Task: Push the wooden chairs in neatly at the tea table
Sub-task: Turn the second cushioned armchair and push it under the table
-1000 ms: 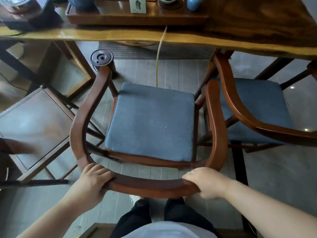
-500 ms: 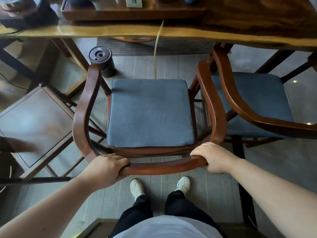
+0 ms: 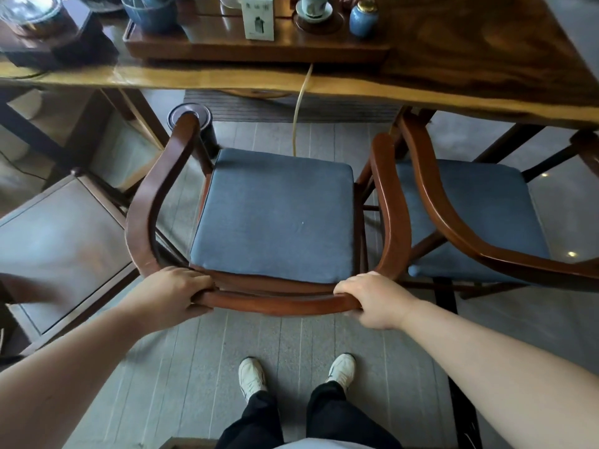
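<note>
A wooden chair [image 3: 147,202] with a curved reddish-brown back rail and a blue-grey seat cushion [image 3: 275,215] stands in front of me, facing the tea table [image 3: 486,69]. My left hand [image 3: 168,294] grips the back rail at its left end. My right hand [image 3: 372,298] grips the same rail at its right end. The armrest tips sit just short of the table's front edge. A second matching chair [image 3: 453,222] with its own blue cushion stands close on the right, its arm almost touching the first chair.
A dark square-topped stool [image 3: 61,244] stands on the left. A dark round canister [image 3: 194,124] sits on the floor by the chair's left arm. A pale hose [image 3: 299,102] hangs from the table. A tea tray [image 3: 259,50] holds cups and jars. My feet [image 3: 295,374] stand behind the chair.
The chair has slid forward, away from me and toward the table, with both hands still holding its back rail. My arms are stretched further out and my feet are now in view.
</note>
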